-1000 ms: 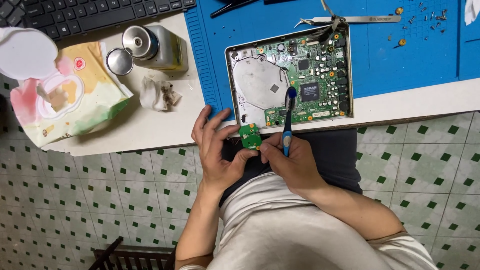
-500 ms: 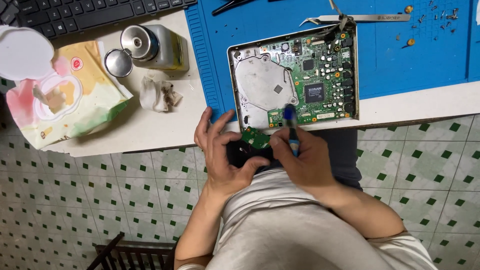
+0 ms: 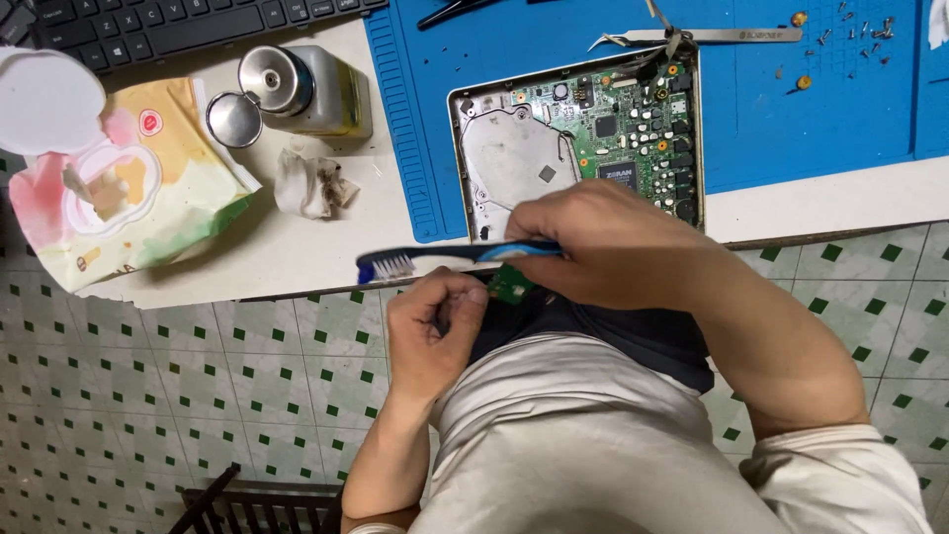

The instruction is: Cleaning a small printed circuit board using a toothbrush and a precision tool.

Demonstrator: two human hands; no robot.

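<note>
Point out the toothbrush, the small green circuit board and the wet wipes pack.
toothbrush (image 3: 395,263), head view, on the white bristles.
small green circuit board (image 3: 509,284), head view, on its exposed face.
wet wipes pack (image 3: 188,213), head view, on its yellow front.

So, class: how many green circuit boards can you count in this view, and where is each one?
2. The large circuit board sits in the open metal case on the blue mat. The small circuit board is pinched between left hand and right hand. Others may be hidden.
</note>
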